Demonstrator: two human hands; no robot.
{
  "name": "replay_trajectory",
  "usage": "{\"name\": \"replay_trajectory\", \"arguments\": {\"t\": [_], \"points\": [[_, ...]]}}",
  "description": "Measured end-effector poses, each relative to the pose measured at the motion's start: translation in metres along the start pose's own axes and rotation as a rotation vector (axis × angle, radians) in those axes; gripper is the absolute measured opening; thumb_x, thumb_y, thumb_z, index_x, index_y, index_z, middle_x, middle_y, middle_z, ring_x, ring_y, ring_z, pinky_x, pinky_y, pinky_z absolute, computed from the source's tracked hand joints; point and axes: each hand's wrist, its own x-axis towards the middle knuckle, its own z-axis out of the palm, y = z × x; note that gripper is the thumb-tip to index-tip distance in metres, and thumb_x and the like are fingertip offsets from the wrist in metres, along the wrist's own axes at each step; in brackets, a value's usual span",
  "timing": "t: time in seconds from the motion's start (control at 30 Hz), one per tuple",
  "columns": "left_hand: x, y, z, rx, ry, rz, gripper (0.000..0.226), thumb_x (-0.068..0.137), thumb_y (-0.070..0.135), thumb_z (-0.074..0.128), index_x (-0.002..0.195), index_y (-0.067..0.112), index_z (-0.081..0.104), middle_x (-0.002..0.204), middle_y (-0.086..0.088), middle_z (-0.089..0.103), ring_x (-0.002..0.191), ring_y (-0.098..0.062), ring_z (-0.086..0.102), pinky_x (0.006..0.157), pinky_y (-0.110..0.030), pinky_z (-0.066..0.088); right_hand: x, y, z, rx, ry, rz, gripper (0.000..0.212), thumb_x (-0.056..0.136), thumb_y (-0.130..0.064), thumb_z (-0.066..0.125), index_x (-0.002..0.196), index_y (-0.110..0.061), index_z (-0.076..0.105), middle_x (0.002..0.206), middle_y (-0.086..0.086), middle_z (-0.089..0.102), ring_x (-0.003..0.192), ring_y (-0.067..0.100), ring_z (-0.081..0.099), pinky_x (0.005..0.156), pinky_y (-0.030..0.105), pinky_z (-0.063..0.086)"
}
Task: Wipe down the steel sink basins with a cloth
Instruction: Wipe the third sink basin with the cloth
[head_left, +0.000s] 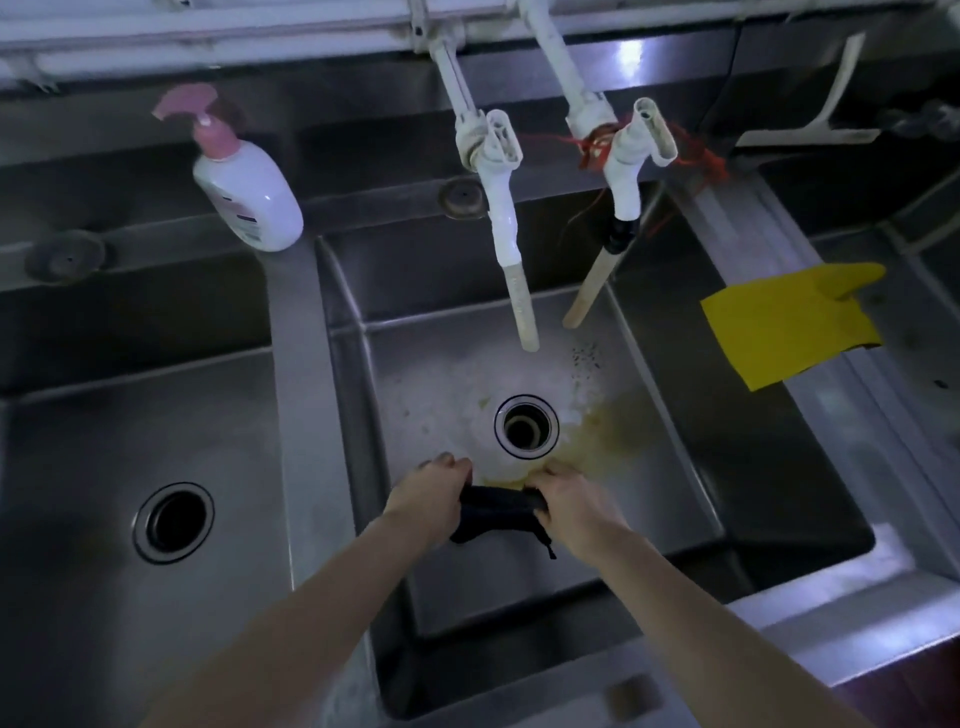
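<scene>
- Both hands gripped one dark cloth: the left hand (434, 486) was curled round its nine o'clock end and the right hand (563, 501) round its three o'clock end, fingers closed on the bunched fabric.
- The cloth (496, 512) hung between them low in the middle basin (415, 374), its long axis running nine to three o'clock. Whether it touched the steel floor could not be told.
- From the hands, the drain (525, 426) lay near at twelve o'clock. A yellow-brown stain (597, 441) spread from it toward two o'clock, its near edge just beside the right hand, so that hand looked the nearer for a first wipe.
- The left basin (78, 467) lay at nine o'clock, across the steel divider.
- A pink-topped pump bottle (249, 192) stood at eleven o'clock on the rim, its label print too blurred to read.
- A yellow glove (789, 322) lay at two o'clock on the worktop, and no writing showed on it.
</scene>
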Motion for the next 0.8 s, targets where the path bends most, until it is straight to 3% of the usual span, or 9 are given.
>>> {"name": "replay_trajectory", "arguments": {"t": [0.13,0.27,0.37,0.5,0.6,0.7,0.8], "points": [[0.032,0.0,0.009,0.058,0.107,-0.103,0.023,0.087,0.008,0.055,0.108,0.016,0.05,0.112,-0.005,0.053,0.102,-0.025,0.051,0.074,-0.039,0.051,0.038,0.015,0.004,-0.104,0.093,-0.072,0.032,0.089,-0.012,0.057,0.121,-0.016,0.054,0.123,0.005,0.047,0.113,0.027,0.049,0.08,0.038,0.05],[0.056,-0.001,0.035,0.113,0.215,-0.151,0.03,0.083,0.003,0.055,0.109,0.015,0.048,0.112,-0.005,0.052,0.104,-0.025,0.051,0.071,-0.037,0.05,0.061,0.032,0.025,-0.218,0.119,-0.192,0.046,0.08,-0.002,0.062,0.124,-0.009,0.053,0.127,0.012,0.049,0.113,0.033,0.049,0.085,0.041,0.048],[0.063,0.001,0.066,0.154,0.091,-0.144,0.033,0.085,0.004,0.052,0.117,0.014,0.046,0.119,-0.009,0.05,0.11,-0.027,0.048,0.074,-0.037,0.045,0.066,0.048,0.051,-0.368,0.057,-0.302,0.053,0.074,-0.009,0.074,0.123,-0.01,0.056,0.127,0.012,0.053,0.114,0.031,0.054,0.086,0.037,0.048],[0.054,0.009,0.092,0.198,-0.289,-0.072,0.041,0.089,0.006,0.05,0.129,0.012,0.044,0.126,-0.013,0.049,0.117,-0.03,0.047,0.081,-0.04,0.045,0.057,0.064,0.08,-0.438,-0.36,-0.484,0.046,0.09,-0.011,0.055,0.135,-0.013,0.045,0.132,0.012,0.046,0.117,0.03,0.045,0.088,0.036,0.038],[0.042,0.012,0.089,0.158,-0.282,-0.117,0.044,0.088,0.007,0.051,0.131,0.015,0.046,0.127,-0.013,0.05,0.116,-0.03,0.048,0.085,-0.04,0.046,0.052,0.067,0.084,-0.37,-0.306,-0.597,0.048,0.095,-0.024,0.05,0.141,-0.017,0.041,0.137,0.009,0.044,0.121,0.029,0.042,0.097,0.037,0.034],[0.027,0.008,0.068,0.207,-0.077,-0.148,0.04,0.088,0.01,0.051,0.128,0.016,0.049,0.122,-0.009,0.054,0.114,-0.029,0.05,0.088,-0.04,0.044,0.065,0.064,0.087,-0.397,-0.23,-0.649,0.06,0.099,-0.032,0.044,0.153,-0.025,0.018,0.161,0.002,0.014,0.144,0.027,0.016,0.117,0.048,0.013],[0.01,-0.009,0.045,0.31,0.055,-0.153,0.045,0.084,0.007,0.057,0.128,0.018,0.051,0.12,-0.005,0.055,0.115,-0.026,0.051,0.095,-0.038,0.043,0.082,0.057,0.098,-0.433,-0.323,-0.601,0.066,0.102,-0.033,0.038,0.153,-0.032,-0.003,0.162,-0.006,-0.013,0.149,0.024,-0.009,0.119,0.053,0.001]]}}
